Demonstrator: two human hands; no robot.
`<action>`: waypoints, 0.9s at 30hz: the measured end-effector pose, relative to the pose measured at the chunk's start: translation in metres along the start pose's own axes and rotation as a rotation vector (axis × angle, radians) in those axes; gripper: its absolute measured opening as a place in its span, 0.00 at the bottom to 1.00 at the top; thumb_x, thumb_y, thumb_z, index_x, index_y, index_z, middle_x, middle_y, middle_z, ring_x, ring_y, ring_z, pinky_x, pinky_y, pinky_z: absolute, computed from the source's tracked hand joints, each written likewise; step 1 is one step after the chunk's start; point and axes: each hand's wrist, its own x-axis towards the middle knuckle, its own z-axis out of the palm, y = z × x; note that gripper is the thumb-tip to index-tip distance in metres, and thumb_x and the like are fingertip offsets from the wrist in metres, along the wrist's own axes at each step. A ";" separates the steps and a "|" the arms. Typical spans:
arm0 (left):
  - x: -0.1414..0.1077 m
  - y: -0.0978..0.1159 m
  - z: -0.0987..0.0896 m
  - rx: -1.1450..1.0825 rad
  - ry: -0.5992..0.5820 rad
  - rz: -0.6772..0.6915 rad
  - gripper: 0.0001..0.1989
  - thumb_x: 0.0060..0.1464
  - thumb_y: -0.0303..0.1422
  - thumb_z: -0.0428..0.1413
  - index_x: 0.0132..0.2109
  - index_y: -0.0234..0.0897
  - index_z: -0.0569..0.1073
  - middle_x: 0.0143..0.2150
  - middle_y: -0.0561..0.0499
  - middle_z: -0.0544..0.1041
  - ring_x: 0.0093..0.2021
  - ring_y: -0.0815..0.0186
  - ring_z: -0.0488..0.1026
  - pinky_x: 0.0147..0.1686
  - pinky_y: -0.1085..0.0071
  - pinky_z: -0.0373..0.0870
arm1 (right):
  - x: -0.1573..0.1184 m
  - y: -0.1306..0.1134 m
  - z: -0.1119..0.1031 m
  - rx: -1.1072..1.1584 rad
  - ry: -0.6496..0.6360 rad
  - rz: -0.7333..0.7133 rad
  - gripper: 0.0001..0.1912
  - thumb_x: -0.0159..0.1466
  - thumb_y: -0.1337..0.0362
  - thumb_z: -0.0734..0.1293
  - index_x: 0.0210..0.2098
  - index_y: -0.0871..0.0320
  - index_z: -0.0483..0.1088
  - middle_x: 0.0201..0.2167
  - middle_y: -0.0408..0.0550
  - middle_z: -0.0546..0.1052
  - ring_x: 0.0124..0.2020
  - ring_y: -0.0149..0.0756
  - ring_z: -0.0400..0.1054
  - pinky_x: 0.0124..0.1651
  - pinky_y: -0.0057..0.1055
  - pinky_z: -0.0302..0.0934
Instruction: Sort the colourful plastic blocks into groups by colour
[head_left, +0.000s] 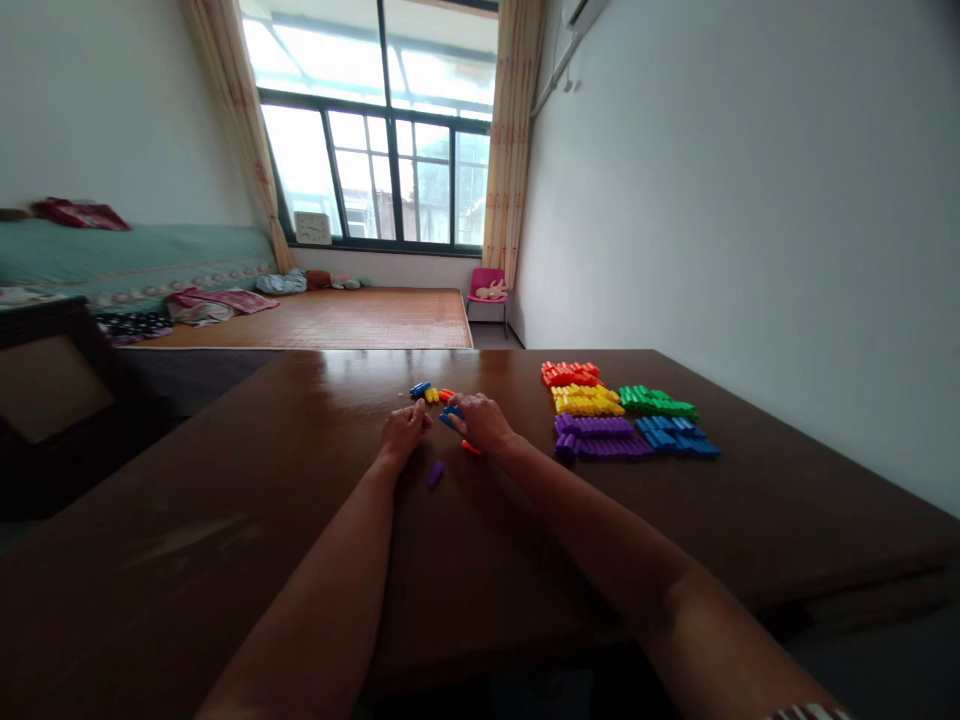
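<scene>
My left hand (405, 432) rests on the dark table with its fingers curled in. Whatever those fingers may hold is hidden. Just to the right, my right hand (480, 420) has its thumb and fingers closed around small blue plastic pieces (450, 414). Beyond the hands lie loose pieces: dark blue ones (420, 390), yellow ones (432, 395) and an orange-red one (447, 395). A purple piece (435, 474) lies nearer to me, between my forearms. Under my right hand's wrist side is an orange piece (471, 447).
At the right of the table (300, 470), rows of pieces are grouped by colour: orange-red (570, 374), yellow (586, 400), green (657, 402), purple (600, 437) and blue (678, 436). Behind stand a bed (360, 315) and a pink chair (487, 280). A white wall borders the right side.
</scene>
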 end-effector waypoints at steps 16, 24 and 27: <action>-0.007 0.012 -0.009 0.212 -0.094 0.046 0.28 0.55 0.53 0.41 0.27 0.38 0.76 0.25 0.48 0.78 0.29 0.60 0.74 0.29 0.70 0.65 | -0.253 0.312 -0.107 0.037 0.774 0.853 0.17 0.55 0.52 0.64 0.32 0.60 0.70 0.31 0.56 0.78 0.27 0.37 0.71 0.31 0.33 0.66; -0.008 0.015 -0.011 0.218 -0.104 0.060 0.28 0.54 0.53 0.41 0.27 0.38 0.76 0.25 0.49 0.78 0.28 0.60 0.75 0.29 0.69 0.65 | -0.258 0.327 -0.094 -0.083 0.617 0.892 0.21 0.56 0.46 0.62 0.32 0.57 0.73 0.30 0.54 0.78 0.31 0.43 0.71 0.36 0.38 0.64; -0.009 0.014 -0.009 0.205 -0.093 0.060 0.28 0.55 0.53 0.41 0.27 0.38 0.76 0.24 0.49 0.77 0.28 0.60 0.74 0.29 0.69 0.65 | -0.258 0.323 -0.095 -0.139 0.620 0.841 0.23 0.59 0.45 0.60 0.32 0.59 0.73 0.30 0.56 0.77 0.32 0.45 0.70 0.37 0.41 0.64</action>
